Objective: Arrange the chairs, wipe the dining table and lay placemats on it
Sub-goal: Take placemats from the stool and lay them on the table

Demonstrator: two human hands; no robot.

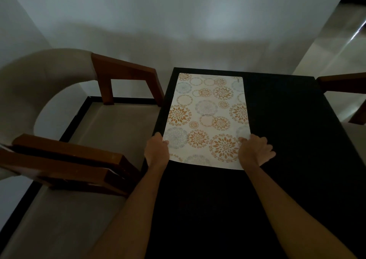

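placemat [208, 118], white with orange and grey round flower patterns, lies flat on the dark dining table [287, 140], at its far left part, its long sides running away from the person. its far edge sits just short of the table's far edge, and its left edge runs close along the table's left edge.

both bare forearms reach forward from the bottom of the view, roughly straight, converging slightly toward the mat's near end. the left hand [157, 150] holds the mat's near left edge: the thumb lies on top of the patterned surface and the fingers curl down over the side, so the edge is pinched between them. the right hand [255, 150] holds the near right edge in the same way, thumb on top pointing inward, the other fingers curled and bunched just off the mat's side over the dark tabletop. whether those fingers reach under the mat cannot be told in the dim light.

a chair [65, 104] with a pale curved back, pale seat and brown wooden arms stands just beside the table's left side. part of another chair [344, 84] shows at the table's far right corner.
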